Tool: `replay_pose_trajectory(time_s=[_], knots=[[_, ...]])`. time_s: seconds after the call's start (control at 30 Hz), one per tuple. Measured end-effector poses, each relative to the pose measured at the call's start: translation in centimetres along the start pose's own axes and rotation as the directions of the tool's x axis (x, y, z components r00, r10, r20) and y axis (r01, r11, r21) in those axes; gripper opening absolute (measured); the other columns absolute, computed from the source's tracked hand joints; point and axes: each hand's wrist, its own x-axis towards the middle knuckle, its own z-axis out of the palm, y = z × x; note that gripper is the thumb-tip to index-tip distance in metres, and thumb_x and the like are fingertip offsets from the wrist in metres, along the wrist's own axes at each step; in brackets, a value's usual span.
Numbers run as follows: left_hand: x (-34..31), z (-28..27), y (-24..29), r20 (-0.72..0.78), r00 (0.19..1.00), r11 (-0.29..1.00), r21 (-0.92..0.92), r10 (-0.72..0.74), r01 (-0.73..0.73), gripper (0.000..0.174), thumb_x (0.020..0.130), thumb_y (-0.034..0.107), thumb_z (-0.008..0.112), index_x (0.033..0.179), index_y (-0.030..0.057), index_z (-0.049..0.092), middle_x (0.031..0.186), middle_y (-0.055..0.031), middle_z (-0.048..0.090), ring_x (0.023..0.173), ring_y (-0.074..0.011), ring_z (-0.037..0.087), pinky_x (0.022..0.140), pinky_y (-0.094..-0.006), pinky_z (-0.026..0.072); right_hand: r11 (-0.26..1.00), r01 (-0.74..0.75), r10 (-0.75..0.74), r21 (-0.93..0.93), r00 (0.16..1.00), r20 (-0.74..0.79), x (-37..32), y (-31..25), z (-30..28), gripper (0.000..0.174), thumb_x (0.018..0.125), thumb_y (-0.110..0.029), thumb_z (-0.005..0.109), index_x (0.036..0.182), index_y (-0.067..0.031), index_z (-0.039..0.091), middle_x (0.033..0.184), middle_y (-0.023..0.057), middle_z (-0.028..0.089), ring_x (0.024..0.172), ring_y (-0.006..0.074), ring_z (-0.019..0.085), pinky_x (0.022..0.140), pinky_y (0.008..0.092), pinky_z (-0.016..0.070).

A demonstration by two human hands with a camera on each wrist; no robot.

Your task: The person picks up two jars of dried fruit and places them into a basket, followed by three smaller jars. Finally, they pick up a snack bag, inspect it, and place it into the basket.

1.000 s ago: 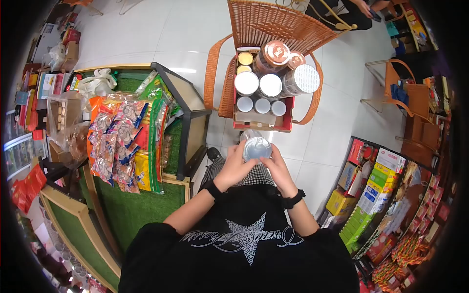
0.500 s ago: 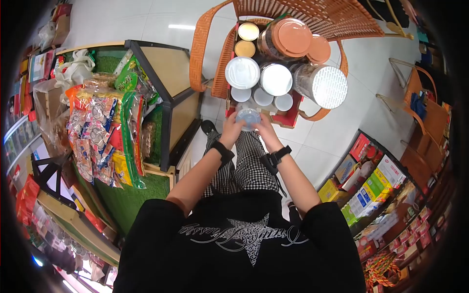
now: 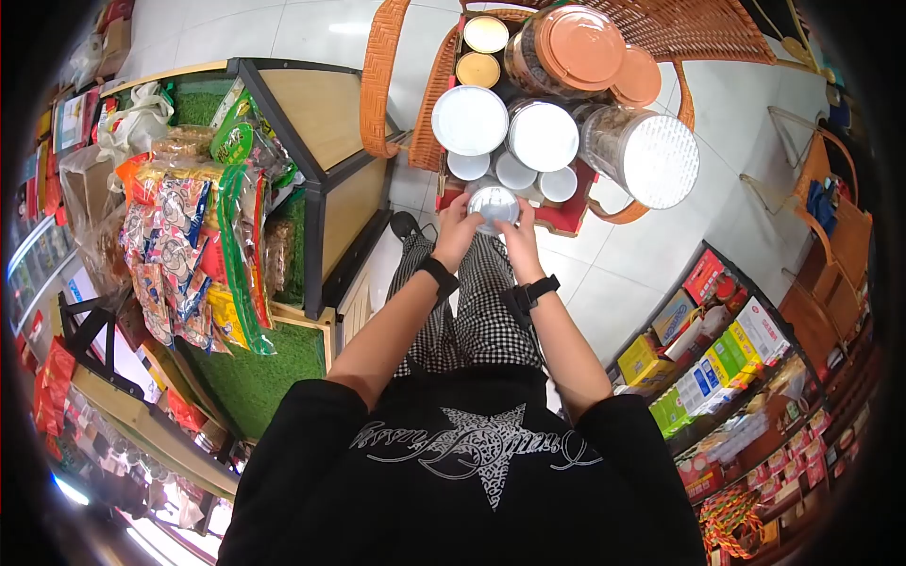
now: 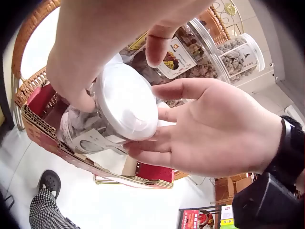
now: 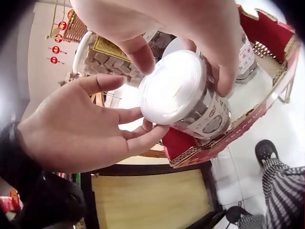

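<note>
You hold a small jar [image 3: 494, 206] with a white lid in the upper middle of the head view, over the near edge of a red box [image 3: 569, 220]. Through its clear wall the left wrist view shows brownish pieces and a paper label.

The red box sits on an orange wicker chair [image 3: 385, 85] and is packed with jars:
- 3 small white-lidded jars [image 3: 515, 172] stand just behind yours.
- Above them are 2 wider white-lidded jars [image 3: 469, 120].
- A big jar with a silver lid [image 3: 651, 160] is at the right.
- 2 orange-lidded jars [image 3: 571, 47] and 2 yellow-lidded tins [image 3: 486, 34] are at the top.

The big clear jars hold brown lumps.

At the left of the frame a stand carries hanging snack packets [image 3: 184, 245] over green turf. At the lower right, a shelf holds coloured cartons [image 3: 717, 349]. Your checked trousers [image 3: 472, 311] fill the floor space between them, below the jar.

Both arms reach forward and meet at the jar. Your left hand [image 3: 460, 229] has its thumb and fingers curled round the lid's left rim. Your right hand [image 3: 521, 238] clasps the right rim the same way. In each wrist view the opposite hand shows a flat palm with fingertips touching the jar's side, so which hand carries most of the weight is hard to judge.
</note>
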Motion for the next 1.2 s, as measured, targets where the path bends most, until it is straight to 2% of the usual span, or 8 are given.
replay_pose_trajectory(time_s=[0.17,0.23,0.4,0.43,0.53,0.67,0.77,1.2], knots=[[0.7,-0.2,-0.3,0.125,0.992,0.998,-0.062,0.000,0.008,0.068,0.069,0.018,0.064,0.129,-0.0002,0.037,0.114,-0.0158,0.042,0.105,-0.0242,0.044,0.090,-0.0332,0.0358,0.998,0.010,-0.014,0.066,0.998,0.069,-0.2,-1.4,0.4,0.054,0.078,-0.002,0.054,0.126,0.0017,0.030,0.120,0.0179,0.046,0.111,0.0238,0.046,0.094,0.0317,0.0361],[-0.8,1.0,0.7,-0.199,0.936,0.870,0.461,0.290,-0.172,0.081,0.062,0.018,0.070,0.130,-0.0007,0.030,0.120,-0.0212,0.034,0.112,-0.0351,0.036,0.095,-0.0372,0.0325,0.999,-0.016,0.012,0.049,0.997,0.077,-0.4,-1.9,0.2,0.050,0.078,0.000,0.052,0.124,0.0007,0.032,0.117,0.0179,0.048,0.110,0.0228,0.047,0.093,0.0325,0.0370],[-0.2,2.3,0.3,-0.142,0.903,0.734,0.639,0.406,-0.230,0.091,0.058,0.019,0.076,0.131,0.0004,0.025,0.123,-0.0231,0.030,0.114,-0.0400,0.031,0.098,-0.0420,0.0301,0.953,0.062,-0.032,-0.297,0.994,0.107,0.6,-0.5,-2.3,0.037,0.078,-0.006,0.053,0.114,-0.0001,0.047,0.111,0.0196,0.051,0.104,0.0289,0.051,0.089,0.0339,0.0392],[0.0,2.5,0.4,-0.132,0.898,0.724,0.645,0.420,-0.244,0.092,0.057,0.020,0.077,0.130,-0.0015,0.025,0.123,-0.0232,0.030,0.114,-0.0400,0.031,0.097,-0.0422,0.0307,0.834,0.214,-0.274,-0.508,0.961,-0.046,0.4,-1.7,-2.5,0.037,0.075,-0.008,0.055,0.110,0.0000,0.050,0.109,0.0201,0.050,0.100,0.0340,0.050,0.086,0.0377,0.0396],[-0.2,3.2,0.8,-0.123,0.905,0.711,0.665,0.406,-0.229,0.093,0.057,0.022,0.078,0.128,-0.0052,0.025,0.122,-0.0233,0.030,0.114,-0.0395,0.032,0.097,-0.0421,0.0312,0.444,0.213,-0.638,-0.870,0.757,-0.140,2.2,-4.4,-4.3,0.066,0.063,-0.014,0.067,0.122,-0.0029,0.041,0.118,0.0251,0.042,0.108,0.0398,0.043,0.092,0.0431,0.0355],[-0.3,3.2,1.4,-0.109,0.913,0.680,0.703,0.392,-0.208,0.091,0.056,0.023,0.078,0.125,-0.0072,0.027,0.120,-0.0228,0.032,0.111,-0.0390,0.034,0.095,-0.0411,0.0342,0.170,0.194,-0.589,-0.966,0.806,0.058,4.6,-3.3,-5.7,0.075,0.059,-0.019,0.074,0.123,-0.0014,0.037,0.120,0.0247,0.040,0.106,0.0416,0.044,0.090,0.0437,0.0384],[-0.2,2.7,1.4,-0.088,0.913,0.662,0.716,0.398,-0.220,0.090,0.056,0.023,0.078,0.124,-0.0073,0.027,0.119,-0.0228,0.033,0.110,-0.0392,0.035,0.094,-0.0414,0.0358,0.235,0.178,-0.471,-0.956,0.881,0.048,5.7,-2.9,-6.6,0.076,0.059,-0.017,0.074,0.124,-0.0020,0.037,0.112,0.0224,0.043,0.099,0.0391,0.046,0.085,0.0428,0.0415],[-2.1,2.1,-0.7,-0.007,0.871,0.611,0.716,0.491,-0.339,0.086,0.056,0.019,0.076,0.122,-0.0046,0.028,0.121,-0.0219,0.034,0.111,-0.0391,0.036,0.091,-0.0411,0.0392,0.333,0.279,-0.589,-0.900,0.808,0.033,-8.4,-10.5,-5.2,0.074,0.055,-0.013,0.072,0.123,-0.0087,0.042,0.103,0.0144,0.045,0.096,0.0328,0.045,0.082,0.0394,0.0394]])
